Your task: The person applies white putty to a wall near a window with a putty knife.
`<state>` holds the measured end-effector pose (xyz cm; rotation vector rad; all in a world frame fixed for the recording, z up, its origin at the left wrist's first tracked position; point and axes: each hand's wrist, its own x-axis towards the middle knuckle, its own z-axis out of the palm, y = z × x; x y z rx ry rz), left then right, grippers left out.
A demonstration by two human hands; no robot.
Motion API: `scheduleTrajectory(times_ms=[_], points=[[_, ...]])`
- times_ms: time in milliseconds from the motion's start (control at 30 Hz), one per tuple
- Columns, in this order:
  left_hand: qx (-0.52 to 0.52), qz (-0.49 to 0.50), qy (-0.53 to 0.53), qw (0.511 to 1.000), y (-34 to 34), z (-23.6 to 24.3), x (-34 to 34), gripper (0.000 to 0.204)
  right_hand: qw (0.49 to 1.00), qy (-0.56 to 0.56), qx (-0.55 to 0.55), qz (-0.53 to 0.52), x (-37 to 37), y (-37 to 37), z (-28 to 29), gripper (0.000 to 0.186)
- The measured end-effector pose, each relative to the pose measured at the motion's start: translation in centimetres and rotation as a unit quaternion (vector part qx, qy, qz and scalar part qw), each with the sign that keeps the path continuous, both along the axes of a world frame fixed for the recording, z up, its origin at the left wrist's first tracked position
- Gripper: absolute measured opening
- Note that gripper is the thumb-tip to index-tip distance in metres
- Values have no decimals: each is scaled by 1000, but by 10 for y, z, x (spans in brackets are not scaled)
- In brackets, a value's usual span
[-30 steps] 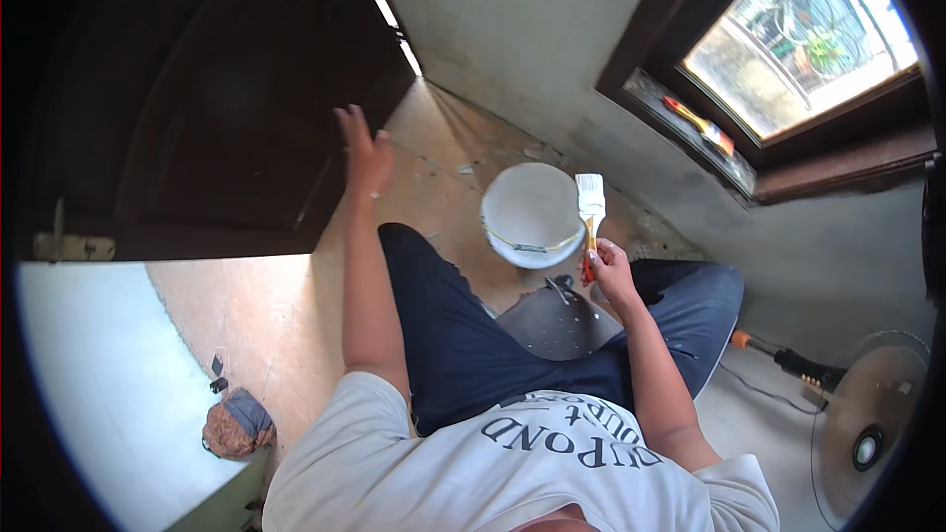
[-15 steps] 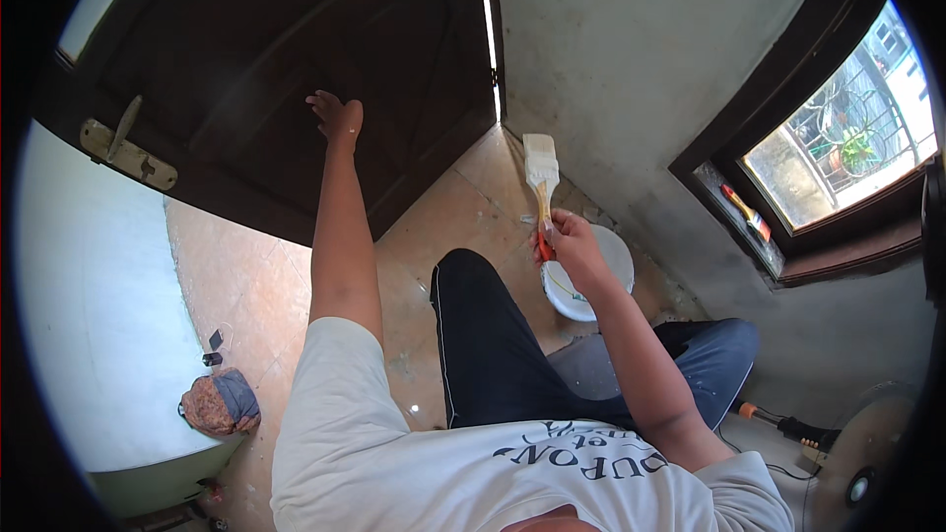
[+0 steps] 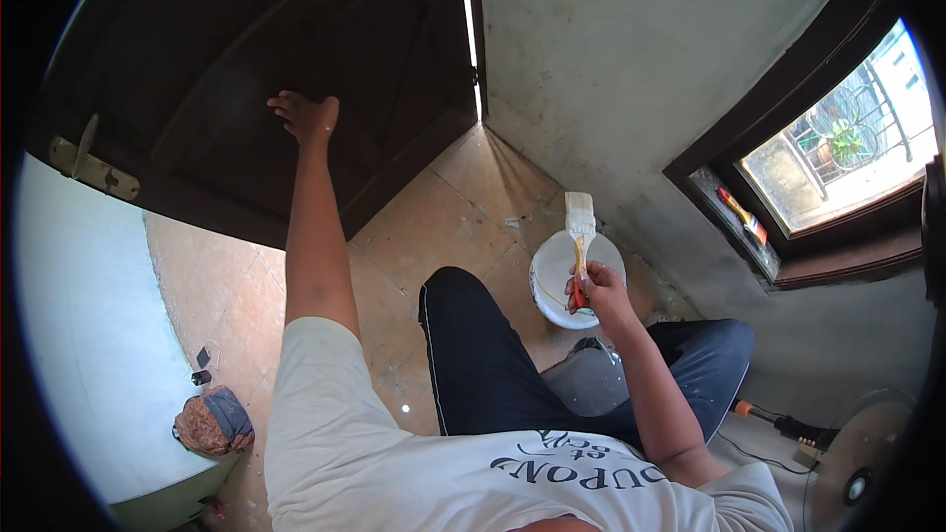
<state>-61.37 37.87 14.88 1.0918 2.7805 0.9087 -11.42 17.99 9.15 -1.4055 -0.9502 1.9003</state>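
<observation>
My left hand reaches out to a dark brown wooden door, fingers spread at its panel; whether it touches I cannot tell for sure. The door has a metal lever handle. My right hand grips a paintbrush by its red-and-wood handle, bristles upward and white. Beyond and partly under the brush sits a round white bucket on the tiled floor. Another grey container stands between my legs.
A grey wall has a dark-framed window, a second brush on its sill. A standing fan is at lower right. A bundled brown-and-grey item and small black objects lie on the left floor.
My left arm has stretched forward onto the door's area. The brush in my right hand rose, then dropped back slightly toward the bucket. The whole view has shifted, showing more door.
</observation>
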Motion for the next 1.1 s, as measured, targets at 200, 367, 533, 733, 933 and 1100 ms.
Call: scheduleTrajectory(times_ms=[200, 367, 533, 733, 933, 1100], points=[[-28, -35, -27, 999, 19, 8, -28, 100, 1000, 2, -4, -18, 14, -3, -4, 16], [0, 7, -62, 998, 37, 6, -38, 109, 1000, 8, -3, -28, 26, -9, -14, 16], [25, -25, -55, 998, 51, -7, -62, 113, 999, -13, -27, -25, 29, -10, -22, 16], [-27, -62, -33, 997, 92, -32, -108, 101, 1000, -8, -19, 8, -12, 22, -17, 14], [-170, -219, -125, 953, 110, -17, -208, 67, 997, 48, -18, 50, -52, 32, -26, 14], [-42, -439, -78, 894, 109, -64, -119, 60, 998, 33, -47, 21, -42, 32, -34, 14]])
